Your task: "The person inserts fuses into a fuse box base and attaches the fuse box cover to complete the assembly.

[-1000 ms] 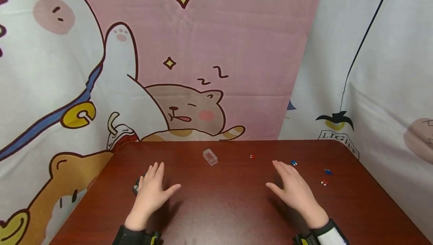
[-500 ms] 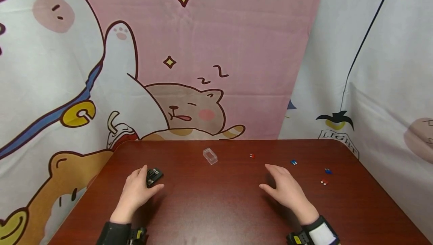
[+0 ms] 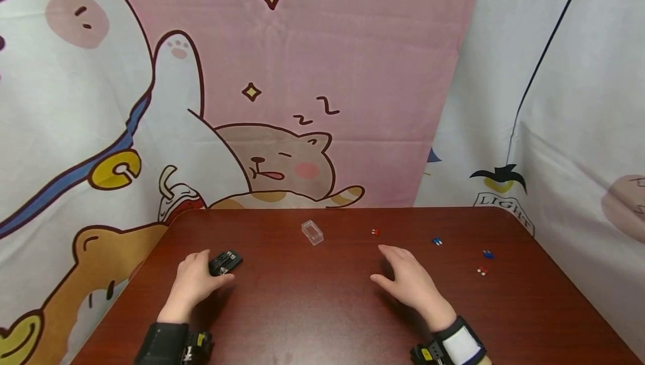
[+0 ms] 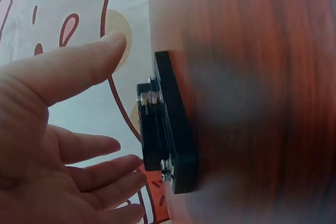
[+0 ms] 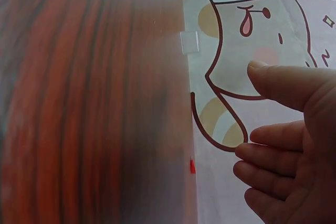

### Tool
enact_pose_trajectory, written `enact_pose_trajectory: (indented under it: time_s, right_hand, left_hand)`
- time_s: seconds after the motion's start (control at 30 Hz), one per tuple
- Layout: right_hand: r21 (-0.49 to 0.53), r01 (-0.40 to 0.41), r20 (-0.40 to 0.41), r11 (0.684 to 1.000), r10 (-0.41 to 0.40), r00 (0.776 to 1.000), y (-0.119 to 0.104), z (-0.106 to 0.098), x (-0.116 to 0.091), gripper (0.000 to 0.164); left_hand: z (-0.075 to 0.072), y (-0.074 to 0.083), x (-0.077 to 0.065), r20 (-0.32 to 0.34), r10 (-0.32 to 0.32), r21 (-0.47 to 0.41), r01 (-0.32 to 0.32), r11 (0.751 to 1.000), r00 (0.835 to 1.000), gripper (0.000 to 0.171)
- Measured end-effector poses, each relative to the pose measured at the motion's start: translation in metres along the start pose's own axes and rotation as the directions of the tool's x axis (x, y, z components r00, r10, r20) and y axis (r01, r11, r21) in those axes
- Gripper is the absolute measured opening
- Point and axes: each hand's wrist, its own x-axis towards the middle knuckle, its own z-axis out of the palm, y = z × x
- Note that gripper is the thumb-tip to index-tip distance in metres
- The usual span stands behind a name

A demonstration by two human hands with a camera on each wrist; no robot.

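Observation:
My left hand [image 3: 192, 282] is at the table's left side with thumb and fingers spread, right beside a black rectangular block [image 3: 225, 262]. In the left wrist view the block [image 4: 170, 129] shows a raised middle and metal screw terminals at both ends. The fingertips there come close to its near side, and the thumb stands apart above it. My right hand [image 3: 412, 286] hovers over the middle right of the table, fingers relaxed, holding nothing. Beyond it lies a small red piece with two pale tips [image 3: 375, 232].
A small clear plastic box [image 3: 312, 233] lies toward the back of the brown table [image 3: 312, 303]. To the right are two small blue pieces, one nearer [image 3: 436, 241] and one farther right [image 3: 488, 254], and another red piece [image 3: 482, 271]. A printed cloth [image 3: 378, 74] hangs behind.
My left hand has moved left, bringing the black block, earlier mostly hidden behind it, into view. My right hand has also drifted left, its fingers still relaxed.

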Motion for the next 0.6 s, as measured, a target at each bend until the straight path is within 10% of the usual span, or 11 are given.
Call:
enact_pose_trajectory:
  time_s: [0.6]
  right_hand:
    - [0.037,0.018,0.035,0.999,-0.020,0.999,-0.022,0.022,0.008,0.064]
  left_hand:
    - [-0.002,-0.014,0.010,0.071,-0.133,0.062,0.129,0.990,0.989,0.067]
